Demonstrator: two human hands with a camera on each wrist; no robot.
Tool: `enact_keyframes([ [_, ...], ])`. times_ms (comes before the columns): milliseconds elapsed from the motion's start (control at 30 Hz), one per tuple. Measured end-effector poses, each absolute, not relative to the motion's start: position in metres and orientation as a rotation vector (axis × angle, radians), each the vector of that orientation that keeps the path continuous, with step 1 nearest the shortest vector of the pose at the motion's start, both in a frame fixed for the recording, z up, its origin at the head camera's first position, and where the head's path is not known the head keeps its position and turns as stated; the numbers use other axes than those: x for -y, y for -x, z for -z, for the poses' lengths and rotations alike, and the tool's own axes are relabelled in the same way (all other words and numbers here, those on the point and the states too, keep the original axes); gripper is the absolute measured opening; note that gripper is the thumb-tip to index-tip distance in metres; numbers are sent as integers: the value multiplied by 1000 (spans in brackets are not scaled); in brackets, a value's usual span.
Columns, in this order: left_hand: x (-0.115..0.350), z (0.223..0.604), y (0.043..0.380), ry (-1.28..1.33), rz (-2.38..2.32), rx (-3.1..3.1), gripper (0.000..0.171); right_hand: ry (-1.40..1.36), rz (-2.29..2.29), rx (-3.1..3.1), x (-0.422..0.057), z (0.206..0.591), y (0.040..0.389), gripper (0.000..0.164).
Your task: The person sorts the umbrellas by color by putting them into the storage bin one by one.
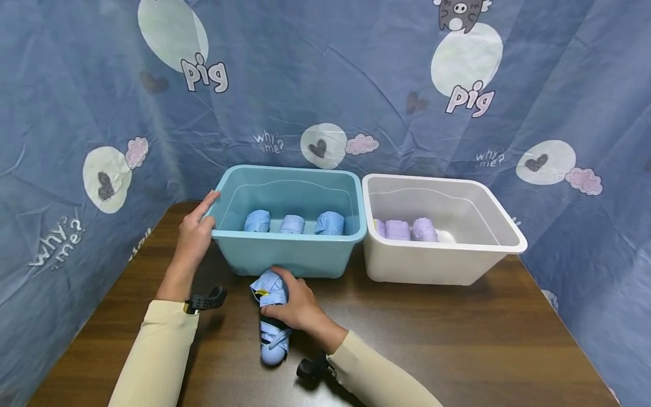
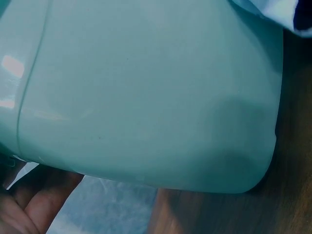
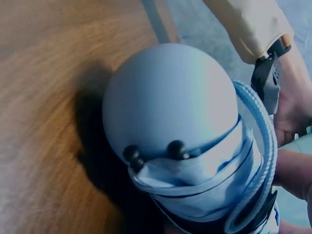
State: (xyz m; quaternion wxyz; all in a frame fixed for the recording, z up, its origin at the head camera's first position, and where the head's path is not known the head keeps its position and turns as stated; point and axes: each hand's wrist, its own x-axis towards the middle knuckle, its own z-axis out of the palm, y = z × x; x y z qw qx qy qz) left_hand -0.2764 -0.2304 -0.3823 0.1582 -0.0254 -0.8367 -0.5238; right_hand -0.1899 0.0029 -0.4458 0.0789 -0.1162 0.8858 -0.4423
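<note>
A folded light blue umbrella (image 1: 274, 339) lies on the table in front of the teal bin (image 1: 285, 254), its rounded handle end toward me. My right hand (image 1: 295, 302) grips its upper part, thumb on the near side and fingers across the far end. Seen from the right wrist, the smooth handle (image 3: 170, 97) with two dark rib tips and a looped cord (image 3: 268, 131) fills the middle. My left hand (image 1: 195, 229) rests against the bin's left rim with fingers extended. The left wrist view shows those fingers (image 2: 48, 200) beside the bin's wall.
Several light blue rolled bundles (image 1: 292, 224) sit inside the teal bin. To its right, close against it, a white bin (image 1: 417, 265) holds several purple bundles (image 1: 398, 230). Behind both bins hangs a blue printed curtain (image 1: 325, 85). The wooden table (image 1: 432, 339) extends to the right.
</note>
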Motion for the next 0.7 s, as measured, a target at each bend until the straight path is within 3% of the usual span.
enact_keyframes([
  [700,230,382,277,72,1504,2376,61,364,1721,-2218,-65,432,167,78],
])
